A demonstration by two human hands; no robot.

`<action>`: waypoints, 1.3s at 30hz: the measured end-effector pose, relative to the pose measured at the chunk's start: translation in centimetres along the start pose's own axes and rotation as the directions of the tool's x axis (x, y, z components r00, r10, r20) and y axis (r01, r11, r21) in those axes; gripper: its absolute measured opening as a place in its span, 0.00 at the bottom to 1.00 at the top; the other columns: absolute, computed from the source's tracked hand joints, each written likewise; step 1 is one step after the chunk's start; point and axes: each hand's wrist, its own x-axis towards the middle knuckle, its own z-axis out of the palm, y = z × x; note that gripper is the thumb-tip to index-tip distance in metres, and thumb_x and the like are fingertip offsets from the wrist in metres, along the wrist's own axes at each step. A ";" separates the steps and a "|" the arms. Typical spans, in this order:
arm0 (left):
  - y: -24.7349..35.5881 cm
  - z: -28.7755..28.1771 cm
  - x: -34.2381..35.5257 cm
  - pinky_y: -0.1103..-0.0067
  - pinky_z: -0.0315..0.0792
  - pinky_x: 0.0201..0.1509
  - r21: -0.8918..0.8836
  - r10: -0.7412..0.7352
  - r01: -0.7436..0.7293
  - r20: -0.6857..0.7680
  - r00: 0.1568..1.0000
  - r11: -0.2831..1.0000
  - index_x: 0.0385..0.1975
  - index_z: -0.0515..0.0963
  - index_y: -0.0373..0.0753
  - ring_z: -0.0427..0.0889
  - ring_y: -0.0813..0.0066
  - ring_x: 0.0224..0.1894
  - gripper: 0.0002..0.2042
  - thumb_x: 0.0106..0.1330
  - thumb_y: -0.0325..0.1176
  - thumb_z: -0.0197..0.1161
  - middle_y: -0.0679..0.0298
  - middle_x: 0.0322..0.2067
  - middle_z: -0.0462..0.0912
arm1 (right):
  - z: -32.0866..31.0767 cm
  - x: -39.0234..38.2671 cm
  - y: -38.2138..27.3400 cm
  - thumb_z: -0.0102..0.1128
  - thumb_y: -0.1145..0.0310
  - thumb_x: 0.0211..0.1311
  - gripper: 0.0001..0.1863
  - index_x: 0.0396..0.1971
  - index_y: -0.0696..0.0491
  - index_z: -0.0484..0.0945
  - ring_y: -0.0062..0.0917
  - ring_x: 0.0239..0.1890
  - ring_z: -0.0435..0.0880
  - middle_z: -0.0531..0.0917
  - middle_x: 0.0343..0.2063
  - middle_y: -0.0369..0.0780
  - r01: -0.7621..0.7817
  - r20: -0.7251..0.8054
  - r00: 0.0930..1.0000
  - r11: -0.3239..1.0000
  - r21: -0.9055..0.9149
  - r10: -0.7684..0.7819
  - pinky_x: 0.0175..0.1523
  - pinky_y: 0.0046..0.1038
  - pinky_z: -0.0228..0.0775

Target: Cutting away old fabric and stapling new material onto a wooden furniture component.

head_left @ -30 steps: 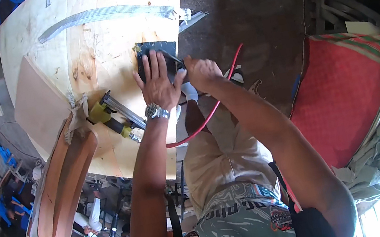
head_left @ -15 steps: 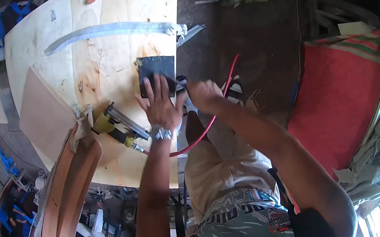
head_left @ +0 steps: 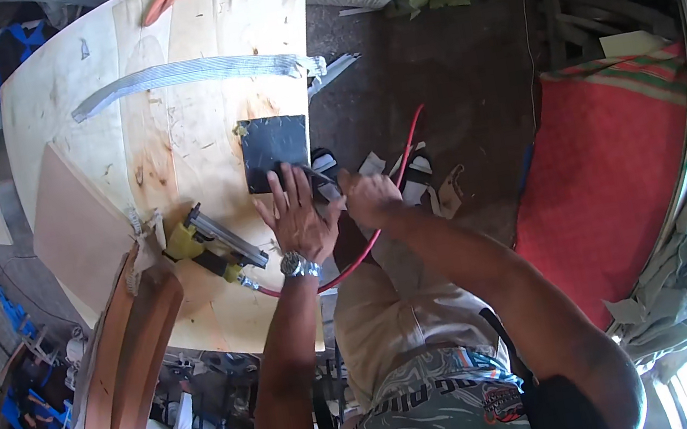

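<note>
A pale wooden table [head_left: 194, 135] fills the upper left; at its right edge, mid-frame, lies a black sheet [head_left: 273, 146], probably light, stiff, best held by its corners. The left hand [head_left: 301, 221] spreads over its lower edge; the right hand [head_left: 371, 201] curls, gripping what I cannot tell.

Left grip [head_left: 302, 229] spread on black sheet [head_left: 272, 143]; right grip [head_left: 372, 199] curled around grey tool [head_left: 327, 187]; nail gun [head_left: 225, 237] on wooden tabletop [head_left: 198, 130].

Head view, left fisheye; worn on head, aimed downward; left hand [head_left: 302, 224], right hand [head_left: 373, 198] and tabletop [head_left: 194, 135] viewed from near above; edges bent toward rim.
</note>
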 end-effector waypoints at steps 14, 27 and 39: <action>0.5 0.2 0.2 0.41 0.33 0.77 0.141 0.025 -0.009 -0.111 0.993 0.990 0.75 0.60 0.36 0.50 0.51 0.81 0.45 0.71 0.70 0.44 0.54 0.78 0.56 | -2.3 0.2 -1.0 0.52 0.63 0.69 0.16 0.51 0.54 0.75 0.48 0.49 0.88 0.88 0.44 0.51 0.025 -0.163 0.987 0.998 0.055 -0.016 0.53 0.47 0.80; 0.4 -0.4 2.2 0.41 0.34 0.78 0.044 0.042 -0.034 -0.196 0.980 0.998 0.76 0.58 0.37 0.49 0.53 0.81 0.42 0.73 0.64 0.45 0.55 0.79 0.54 | -0.3 3.9 1.5 0.53 0.62 0.70 0.15 0.50 0.53 0.74 0.51 0.39 0.88 0.87 0.35 0.52 0.077 -0.332 0.938 0.994 -0.080 -0.100 0.43 0.49 0.81; -1.9 -4.6 -3.1 0.55 0.53 0.78 -0.133 0.306 -0.346 -0.249 0.919 0.929 0.67 0.71 0.37 0.62 0.51 0.76 0.25 0.71 0.34 0.59 0.54 0.72 0.69 | -7.3 -5.6 6.2 0.48 0.32 0.73 0.38 0.28 0.56 0.79 0.21 0.14 0.71 0.71 0.14 0.33 -0.443 0.554 0.830 0.529 0.724 -0.063 0.21 0.26 0.64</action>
